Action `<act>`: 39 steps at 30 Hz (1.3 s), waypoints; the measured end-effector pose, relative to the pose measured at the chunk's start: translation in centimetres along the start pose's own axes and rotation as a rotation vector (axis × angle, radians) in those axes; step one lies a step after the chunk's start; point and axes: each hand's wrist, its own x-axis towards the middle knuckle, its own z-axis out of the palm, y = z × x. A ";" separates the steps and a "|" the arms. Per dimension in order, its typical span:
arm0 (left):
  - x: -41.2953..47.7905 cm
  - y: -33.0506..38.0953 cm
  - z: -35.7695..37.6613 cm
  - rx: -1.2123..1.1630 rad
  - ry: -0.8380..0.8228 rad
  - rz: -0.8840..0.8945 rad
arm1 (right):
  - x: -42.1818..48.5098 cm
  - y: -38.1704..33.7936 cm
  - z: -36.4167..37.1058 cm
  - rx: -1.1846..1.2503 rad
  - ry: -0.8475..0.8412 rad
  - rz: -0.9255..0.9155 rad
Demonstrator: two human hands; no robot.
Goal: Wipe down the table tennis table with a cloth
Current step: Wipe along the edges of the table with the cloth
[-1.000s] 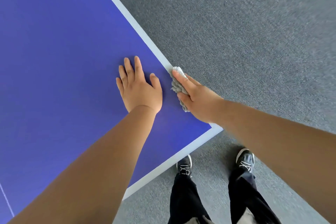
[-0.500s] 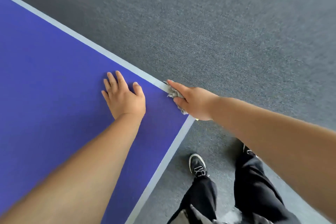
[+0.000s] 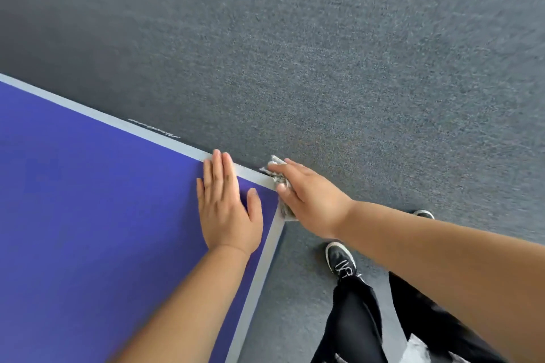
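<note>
The cloth (image 3: 275,163) lay bunched under the person's right hand (image 3: 312,203), right at the corner of the table tennis table (image 3: 88,215). The hand was closed over it, with the forefinger stretched along the top and the thumb tucked in against the lower side. Crumpled folds showed past the fingertip, between finger and thumb, and again below the palm where a bit hung over the table's edge. Most of the cloth was hidden beneath the hand. It was a small, soft rag, pale grey with a speckled, nubby weave, rumpled into no clear shape.

The left hand (image 3: 228,212) rested flat and palm down on the table just beside the right one, holding nothing. Its fingers were straight and close together, the thumb was spread to the side, and the fingertips reached onto the border stripe (image 3: 259,274).

The tabletop was smooth, matte, deep blue-violet, with a flat pale grey-white band along both edges that met in a sharp corner. Beneath lay a grey carpet (image 3: 324,53) with a fine, grainy pile. A black shoe (image 3: 342,262) with white laces and black trousers (image 3: 354,318) showed at the lower right.
</note>
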 end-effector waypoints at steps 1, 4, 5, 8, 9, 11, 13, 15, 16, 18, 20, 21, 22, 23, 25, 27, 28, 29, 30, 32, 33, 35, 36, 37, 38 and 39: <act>0.1 0.0 -0.2 -0.004 0.006 0.011 | 0.7 -0.3 -0.3 0.001 0.009 -0.017; 0.2 0.0 -0.2 -0.004 -0.009 0.006 | 0.8 -0.6 0.5 0.023 0.147 -0.006; 0.0 0.2 -0.3 -0.012 -0.017 0.000 | -0.4 -0.8 1.5 0.047 0.258 -0.002; 0.0 0.3 -0.5 -0.009 -0.022 -0.006 | -4.6 -1.9 5.3 0.101 0.409 -0.029; 0.1 0.3 -0.5 -0.009 -0.022 -0.008 | -5.1 -2.0 6.4 0.095 0.392 -0.028; 0.2 0.3 -0.3 -0.017 -0.026 -0.010 | -4.4 -2.3 7.6 0.119 0.398 0.022; 0.1 0.2 -0.4 -0.039 -0.023 -0.009 | -2.7 -3.1 7.6 0.191 0.474 0.091; 0.0 0.1 -0.4 -0.052 -0.019 -0.002 | -1.5 -3.3 7.6 0.216 0.604 0.076; 0.1 0.0 -0.3 -0.053 -0.017 0.006 | -1.0 -3.1 8.0 0.225 0.679 0.064; 0.2 -0.1 0.0 -0.046 -0.008 0.013 | -0.4 -2.9 9.0 0.299 0.805 0.096; 0.4 -0.1 0.0 -0.045 -0.007 0.012 | -0.6 -3.4 10.7 0.407 0.844 0.141; 0.3 -0.2 0.1 -0.052 -0.010 0.018 | -1.3 -3.6 12.0 0.451 0.829 0.139; 0.3 -0.2 0.1 -0.056 -0.015 0.029 | -2.4 -3.6 13.5 0.480 0.801 0.117; 0.3 -0.2 0.2 -0.055 -0.017 0.034 | -3.6 -3.8 15.0 0.499 0.765 0.081; 0.2 -0.3 0.4 -0.040 -0.006 0.037 | -5.5 -4.0 17.3 0.527 0.705 0.027; 0.2 -0.3 0.3 -0.031 0.000 0.030 | -5.4 -4.1 16.6 0.532 0.695 0.038; 0.3 -0.3 0.3 -0.032 0.003 0.032 | -4.6 -4.2 15.5 0.524 0.708 0.061; 0.4 -0.2 0.4 -0.035 0.006 0.033 | -3.7 -4.2 14.1 0.529 0.723 0.094; 0.5 -0.3 0.5 -0.039 0.012 0.031 | -2.9 -4.0 12.7 0.544 0.738 0.115; 0.5 -0.4 0.7 -0.047 0.031 0.034 | -2.1 -3.2 12.0 0.553 0.777 0.099; 0.5 -0.4 0.9 -0.050 0.040 0.039 | -2.2 -2.8 12.6 0.541 0.782 0.072; 0.7 -0.6 1.2 -0.045 0.063 0.032 | -3.1 -2.5 14.9 0.539 0.754 0.022; 0.7 -0.6 1.2 -0.040 0.068 0.033 | -4.0 -2.6 16.3 0.548 0.737 0.012; 0.6 -0.5 1.2 -0.037 0.067 0.036 | -4.9 -2.6 17.8 0.564 0.720 0.016; 0.5 -0.4 1.1 -0.037 0.066 0.039 | -5.6 -2.7 18.9 0.581 0.708 0.030; 0.4 -0.3 1.1 -0.040 0.064 0.043 | -5.9 -2.8 19.5 0.593 0.703 0.042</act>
